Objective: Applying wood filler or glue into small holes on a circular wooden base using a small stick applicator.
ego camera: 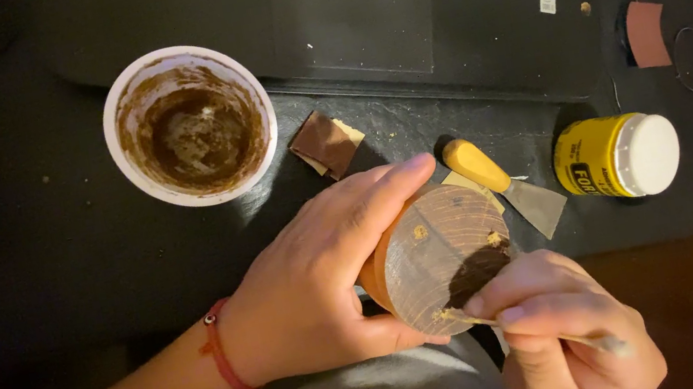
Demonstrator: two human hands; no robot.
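Note:
My left hand point(324, 284) grips a round wooden disc point(438, 254) by its orange-brown edge, tilted so its pale flat face points up at me. A few small specks of yellowish paste sit on that face. My right hand point(565, 327) pinches a thin stick point(522, 330) whose paste-covered tip touches the lower edge of the disc. Both hands are over my lap, at the near edge of a dark table.
On the table point(41, 239) stand a white cup point(190, 125) smeared with brown paste, folded brown sandpaper point(326, 143), a yellow-handled putty knife point(501, 181) and a yellow jar with a white lid point(617, 157) lying on its side. A black laptop point(389, 6) sits behind them.

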